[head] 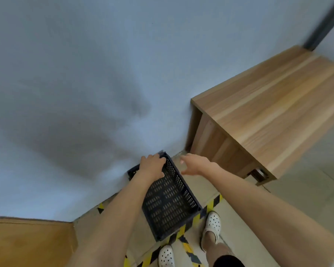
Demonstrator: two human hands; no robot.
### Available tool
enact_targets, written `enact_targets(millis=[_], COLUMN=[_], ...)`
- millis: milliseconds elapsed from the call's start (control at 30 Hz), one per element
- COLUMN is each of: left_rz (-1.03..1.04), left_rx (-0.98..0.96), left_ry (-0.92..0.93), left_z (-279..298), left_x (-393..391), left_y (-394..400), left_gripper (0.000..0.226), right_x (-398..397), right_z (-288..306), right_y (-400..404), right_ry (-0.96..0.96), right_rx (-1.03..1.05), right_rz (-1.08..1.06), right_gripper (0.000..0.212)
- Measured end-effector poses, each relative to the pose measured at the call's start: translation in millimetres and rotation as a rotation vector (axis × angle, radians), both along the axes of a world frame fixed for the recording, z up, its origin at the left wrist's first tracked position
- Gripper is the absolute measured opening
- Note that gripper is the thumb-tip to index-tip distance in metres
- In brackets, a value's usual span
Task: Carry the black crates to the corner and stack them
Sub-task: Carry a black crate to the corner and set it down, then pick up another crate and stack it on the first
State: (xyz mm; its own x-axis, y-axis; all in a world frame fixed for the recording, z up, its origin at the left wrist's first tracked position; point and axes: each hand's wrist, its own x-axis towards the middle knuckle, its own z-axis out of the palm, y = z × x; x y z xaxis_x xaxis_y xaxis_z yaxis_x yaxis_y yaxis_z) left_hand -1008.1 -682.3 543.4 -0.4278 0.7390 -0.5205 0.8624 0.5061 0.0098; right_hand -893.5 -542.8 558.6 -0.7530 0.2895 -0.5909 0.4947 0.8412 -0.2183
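Note:
A black perforated crate (170,201) sits on the floor against the pale wall, open side up. My left hand (151,165) lies over its far rim, fingers curled on the edge near the wall. Just right of the crate, my right hand (194,163) hovers blurred, with fingers spread and nothing in it. The crate's far left corner (132,171) shows beyond my left wrist. Whether another crate lies under this one cannot be told.
A wooden table (268,112) stands right of the crate against the wall. Yellow-black hazard tape (210,207) runs across the tiled floor under the crate. A wooden door or panel (27,243) is at the lower left. My white shoes (212,226) stand behind the crate.

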Motion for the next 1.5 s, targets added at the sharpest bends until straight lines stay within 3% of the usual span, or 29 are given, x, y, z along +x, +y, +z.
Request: enact_targets(millis=[167,333,700,1067,1500], left_rz=[-0.214,-0.435,-0.985,-1.281,-1.693], left_rx=[-0.043,0.023,0.028,-0.013,0.001], left_ry=[0.038,0.072,0.051,-0.041,0.044], left_z=[11.6,23.5,28.6,19.9,21.0], left_x=[21.9,73.4,317.9,612.9,839.2], left_y=[3.2,46.4,136.4,73.6,22.6], left_gripper=[0.051,0.04,0.046,0.049,0.048], right_x=[45.9,132.0,398.2,676.9,865.2], right_z=[12.5,17.3,23.3,7.6,2.6], right_y=[-11.0,3.1,-25.0,-125.8,-260.9], right_ry=[0.055,-0.025,-0.073,-0.162,-0.103], right_rx=[0.017,0.049,-0.024,-0.094,-0.097], right_rz=[-0.149,-0.342,-0.924,-1.258,-1.659], right_gripper=[0.05,0.049,0.047,0.047,0.04])
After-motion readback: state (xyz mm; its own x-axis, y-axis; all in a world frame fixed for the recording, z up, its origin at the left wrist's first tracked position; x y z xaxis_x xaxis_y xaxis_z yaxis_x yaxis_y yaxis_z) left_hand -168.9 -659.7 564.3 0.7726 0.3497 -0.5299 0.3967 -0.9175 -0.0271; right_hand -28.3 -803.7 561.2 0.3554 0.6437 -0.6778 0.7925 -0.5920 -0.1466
